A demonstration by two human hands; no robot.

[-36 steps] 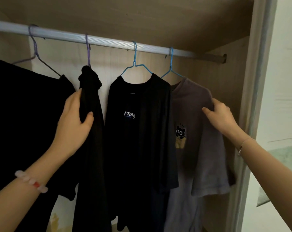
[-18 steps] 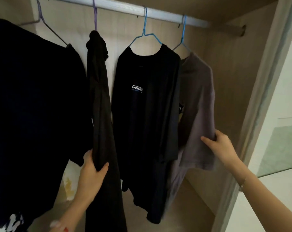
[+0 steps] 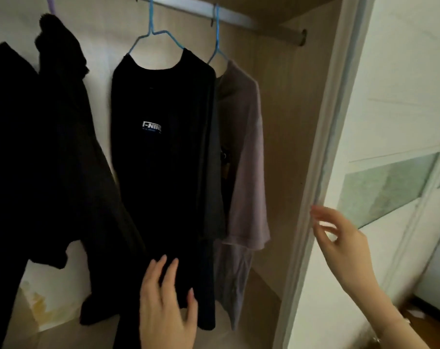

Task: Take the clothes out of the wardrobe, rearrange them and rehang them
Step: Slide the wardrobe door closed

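Inside the wardrobe a black T-shirt with a small white logo (image 3: 161, 157) hangs on a blue hanger (image 3: 155, 37) from the rail (image 3: 236, 17). To its right hangs a mauve T-shirt (image 3: 246, 152) on another blue hanger (image 3: 217, 44). A bunched black garment (image 3: 70, 137) hangs left of the logo shirt, and a further black garment (image 3: 4, 147) fills the far left. My left hand (image 3: 167, 308) is low, fingers straight, in front of the logo shirt's hem. My right hand (image 3: 340, 238) is raised with spread fingers by the wardrobe's door frame (image 3: 322, 137), holding nothing.
A white sliding door with a frosted green glass panel (image 3: 387, 187) stands to the right of the frame. The wardrobe's wooden side wall (image 3: 289, 122) is right of the mauve shirt. The wardrobe floor (image 3: 261, 298) shows below the hems.
Both hands have let go of the clothes. My left hand left the bunched black garment and moved right to the logo shirt's hem. My right hand pulled back from the mauve shirt to the door frame.
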